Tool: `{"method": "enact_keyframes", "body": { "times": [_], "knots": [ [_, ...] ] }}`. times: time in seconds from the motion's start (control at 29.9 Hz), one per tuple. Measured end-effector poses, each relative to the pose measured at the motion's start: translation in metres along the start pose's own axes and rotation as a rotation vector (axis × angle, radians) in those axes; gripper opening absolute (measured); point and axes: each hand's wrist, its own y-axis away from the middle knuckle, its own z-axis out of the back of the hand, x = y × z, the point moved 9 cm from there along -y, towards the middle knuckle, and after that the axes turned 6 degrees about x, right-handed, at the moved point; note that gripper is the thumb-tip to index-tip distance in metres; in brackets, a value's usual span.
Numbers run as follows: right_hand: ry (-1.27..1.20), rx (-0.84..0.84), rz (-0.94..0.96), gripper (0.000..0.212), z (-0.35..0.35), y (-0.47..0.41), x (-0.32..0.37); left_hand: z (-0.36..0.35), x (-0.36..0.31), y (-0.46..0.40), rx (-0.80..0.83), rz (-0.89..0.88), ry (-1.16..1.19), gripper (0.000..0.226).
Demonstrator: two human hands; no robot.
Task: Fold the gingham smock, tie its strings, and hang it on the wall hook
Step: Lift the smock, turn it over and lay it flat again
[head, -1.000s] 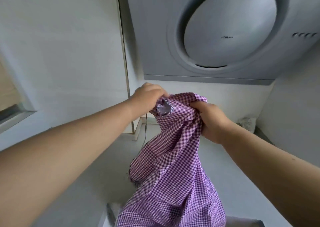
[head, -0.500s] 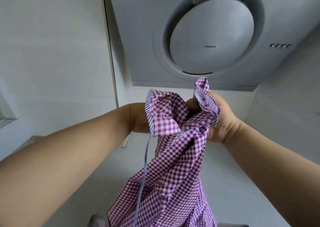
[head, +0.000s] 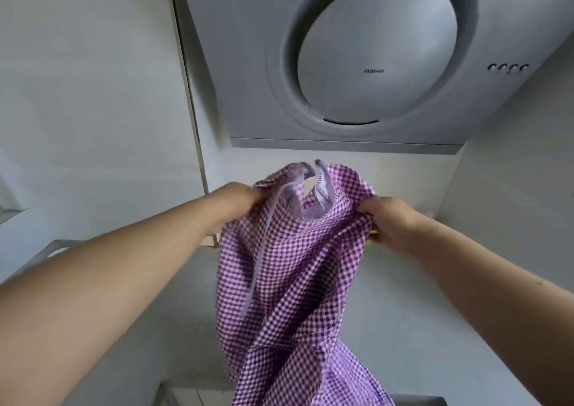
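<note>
A big grey kitchen fan box (head: 242,64) hangs up high at 12 o'clock. It has a round plate (head: 377,48) in the middle with small letters on it. Four little buttons (head: 507,68) sit at 2 o'clock. A white wall (head: 87,101) fills 10 o'clock.

Purple gingham smock (head: 295,266) held up by both hands, left hand (head: 239,200) and right hand (head: 391,222) gripping its top edges, range hood (head: 357,64) above

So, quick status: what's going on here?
Left hand and right hand grip the purple gingham cotton smock, held up unfolded. No hook visible.
</note>
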Motion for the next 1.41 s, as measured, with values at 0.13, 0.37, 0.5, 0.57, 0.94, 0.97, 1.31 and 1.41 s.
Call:
{"method": "enact_keyframes", "body": {
  "times": [0.13, 0.37, 0.5, 0.57, 0.94, 0.97, 1.31, 1.41],
  "knots": [
    [0.221, -0.100, -0.078, 0.016, 0.030, -0.019, -0.031, 0.036, 0.043, -0.009, -0.051, 0.123, -0.028, 0.049],
    [0.406, 0.109, 0.157, 0.011, -0.022, -0.005, -0.009, 0.021, 0.014, -0.003, -0.003, -0.090, -0.348, 0.053],
    [0.554, 0.331, 0.268, 0.025, -0.079, 0.012, 0.010, -0.031, -0.002, 0.006, 0.203, -0.170, -0.471, 0.095],
    [0.509, 0.437, 0.263, 0.028, -0.102, 0.022, 0.014, -0.054, -0.004, 0.007, 0.316, -0.201, -0.534, 0.110],
    [0.514, 0.205, 0.241, 0.011, -0.109, 0.021, 0.010, -0.055, -0.001, 0.004, 0.253, -0.275, -0.686, 0.027],
    [0.619, 0.183, 0.236, 0.009, -0.110, 0.021, 0.006, -0.051, 0.002, 0.004, 0.232, -0.257, -0.679, 0.028],
    [0.291, 0.196, -0.026, 0.020, -0.134, 0.007, -0.064, -0.013, 0.035, 0.002, 0.064, -0.064, -0.573, 0.037],
    [0.470, 0.335, 0.042, 0.049, -0.152, 0.014, -0.064, -0.001, 0.048, 0.001, 0.034, -0.024, -0.606, 0.033]
  ]
}}
